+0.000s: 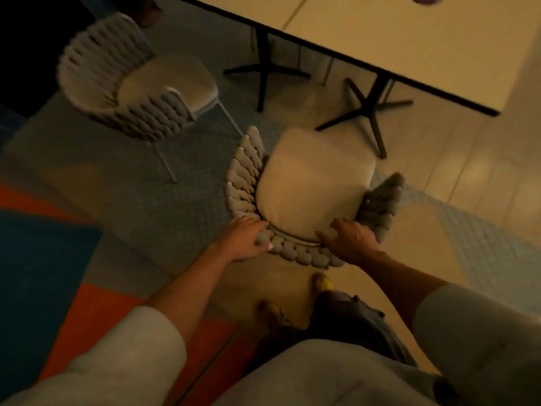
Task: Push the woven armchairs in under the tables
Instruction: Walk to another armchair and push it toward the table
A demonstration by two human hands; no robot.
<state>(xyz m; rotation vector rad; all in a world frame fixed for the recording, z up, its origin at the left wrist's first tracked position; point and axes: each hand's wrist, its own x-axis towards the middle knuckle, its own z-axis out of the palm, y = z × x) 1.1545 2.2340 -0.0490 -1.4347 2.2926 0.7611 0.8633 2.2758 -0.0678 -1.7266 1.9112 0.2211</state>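
A woven armchair (310, 183) with a beige cushion stands right below me, facing the pale table (409, 45) at the upper right. My left hand (246, 238) grips the left part of its woven backrest. My right hand (351, 241) rests on the right part of the backrest, fingers curled over the rim. The chair's seat lies outside the table's edge, near the black cross-shaped table foot (366, 112). A second woven armchair (137, 86) stands at the upper left, turned toward the same table and also out from under it.
Another black table foot (263, 71) stands under the table's left half. An orange and blue rug (44, 259) covers the floor at the lower left. My shoes (322, 284) are just behind the chair. Tiled floor stretches to the right.
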